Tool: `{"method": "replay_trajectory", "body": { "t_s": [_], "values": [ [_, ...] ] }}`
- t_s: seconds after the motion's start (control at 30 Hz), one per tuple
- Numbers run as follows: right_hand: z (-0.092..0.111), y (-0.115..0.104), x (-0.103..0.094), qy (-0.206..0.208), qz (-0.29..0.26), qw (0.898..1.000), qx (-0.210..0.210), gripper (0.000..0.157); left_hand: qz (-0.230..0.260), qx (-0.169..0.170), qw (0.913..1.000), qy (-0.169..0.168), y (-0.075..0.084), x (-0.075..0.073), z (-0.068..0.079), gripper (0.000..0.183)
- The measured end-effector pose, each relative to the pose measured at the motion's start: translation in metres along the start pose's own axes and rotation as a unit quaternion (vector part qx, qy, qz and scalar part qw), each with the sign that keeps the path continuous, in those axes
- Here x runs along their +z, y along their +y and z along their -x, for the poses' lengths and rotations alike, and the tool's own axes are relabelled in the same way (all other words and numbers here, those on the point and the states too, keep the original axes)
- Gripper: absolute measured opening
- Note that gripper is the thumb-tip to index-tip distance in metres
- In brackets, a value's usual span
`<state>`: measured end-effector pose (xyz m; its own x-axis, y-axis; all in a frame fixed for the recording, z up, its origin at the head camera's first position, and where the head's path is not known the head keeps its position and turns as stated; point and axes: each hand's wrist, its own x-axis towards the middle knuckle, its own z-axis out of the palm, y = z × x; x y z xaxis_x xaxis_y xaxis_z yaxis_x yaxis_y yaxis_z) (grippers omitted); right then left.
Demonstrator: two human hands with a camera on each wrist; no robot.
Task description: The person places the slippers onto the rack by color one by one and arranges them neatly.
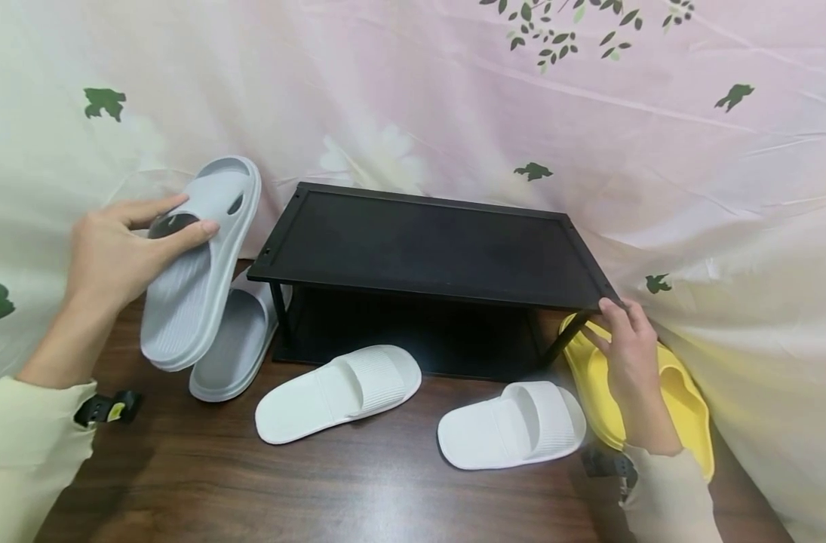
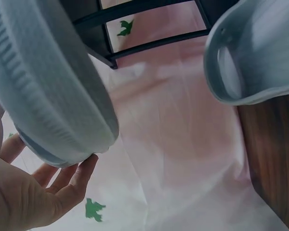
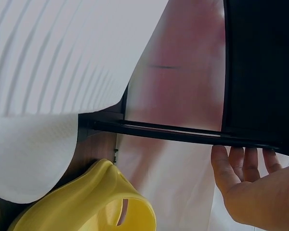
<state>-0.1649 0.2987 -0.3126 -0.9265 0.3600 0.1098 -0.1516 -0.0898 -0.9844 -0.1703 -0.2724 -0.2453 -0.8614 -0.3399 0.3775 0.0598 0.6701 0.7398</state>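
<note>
My left hand pinches a grey slipper by its strap, with the thumb and fingers at the strap opening. That slipper is raised and tilted over a second grey slipper, which lies on the floor left of a low black rack. My right hand grips the rack's front right corner. In the right wrist view its fingertips touch the side edge of the top panel. A yellow slipper lies under and beside the right hand, partly hidden by it.
Two white slippers lie on the brown wooden floor before the rack: one left of centre, one farther right. The rack has a lower shelf. A patterned cloth hangs close behind and along both sides.
</note>
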Motion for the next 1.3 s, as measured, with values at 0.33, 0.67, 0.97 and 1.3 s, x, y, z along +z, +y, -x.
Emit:
{"method": "replay_trajectory", "body": {
  "t_s": [0.33, 0.67, 0.97, 1.3],
  "values": [
    [0.001, 0.001, 0.001, 0.008, 0.004, 1.000, 0.004, 0.010, -0.009, 0.017, 0.9989, -0.043, 0.023, 0.005, -0.005, 0.062],
    [0.001, -0.001, 0.000, 0.008, 0.000, 1.000, 0.008, 0.010, -0.022, 0.057, 0.9958, -0.068, 0.044, 0.014, -0.016, 0.062],
    [0.000, 0.000, 0.001, 0.015, 0.009, 1.000, 0.014, 0.012, -0.036, 0.047, 0.9919, -0.112, 0.065, 0.026, -0.026, 0.074],
    [0.002, -0.001, -0.001, 0.003, 0.009, 1.000, 0.005, 0.014, -0.018, 0.032, 0.9879, -0.151, 0.082, 0.037, -0.037, 0.079]
  ]
}}
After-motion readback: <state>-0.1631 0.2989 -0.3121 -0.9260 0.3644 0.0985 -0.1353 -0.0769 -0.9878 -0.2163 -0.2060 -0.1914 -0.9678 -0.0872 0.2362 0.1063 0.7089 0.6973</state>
